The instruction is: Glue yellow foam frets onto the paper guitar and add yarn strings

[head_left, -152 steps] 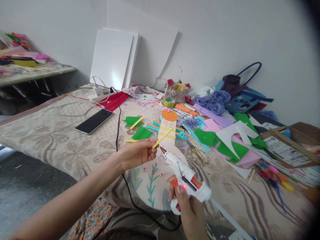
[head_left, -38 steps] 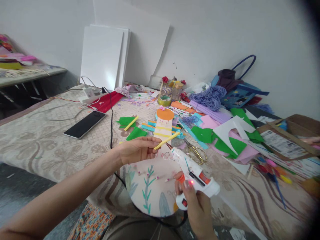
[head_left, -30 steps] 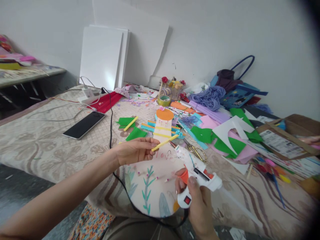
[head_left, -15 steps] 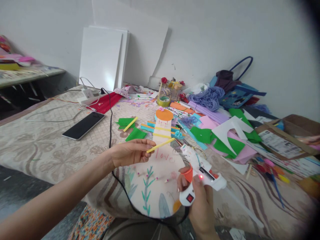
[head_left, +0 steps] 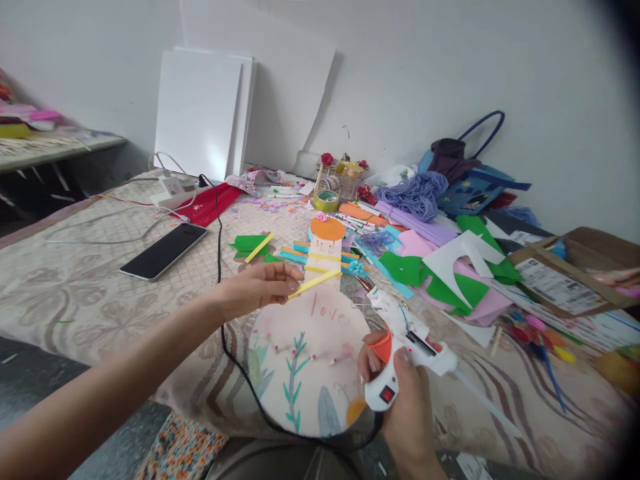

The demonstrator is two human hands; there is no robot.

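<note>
My left hand (head_left: 263, 288) pinches one end of a narrow yellow strip (head_left: 317, 282). The strip's other end reaches over the neck of a white guitar-shaped cutout (head_left: 325, 333), whose round body carries drawn leaves, small pegs and the word "love". Whether the strip touches the neck, I cannot tell. An orange round head (head_left: 328, 229) and blue and orange side sticks (head_left: 295, 255) decorate its top. On the right, my right hand (head_left: 407, 393) grips a white hot glue gun (head_left: 420, 353) with an orange trigger, a glue stick jutting from its back; its nozzle points up and left.
The glue gun's black cord (head_left: 240, 367) loops around the cutout's left side. A phone (head_left: 165, 251) and a red cloth (head_left: 210, 205) lie left. Green, white and pink paper scraps (head_left: 457, 270), blue yarn (head_left: 415, 195) and a cardboard box (head_left: 575, 267) crowd the right.
My left hand has drawn slightly up and left, bringing the yellow strip over the cutout's neck. The glue gun has shifted slightly right and down, away from the strip.
</note>
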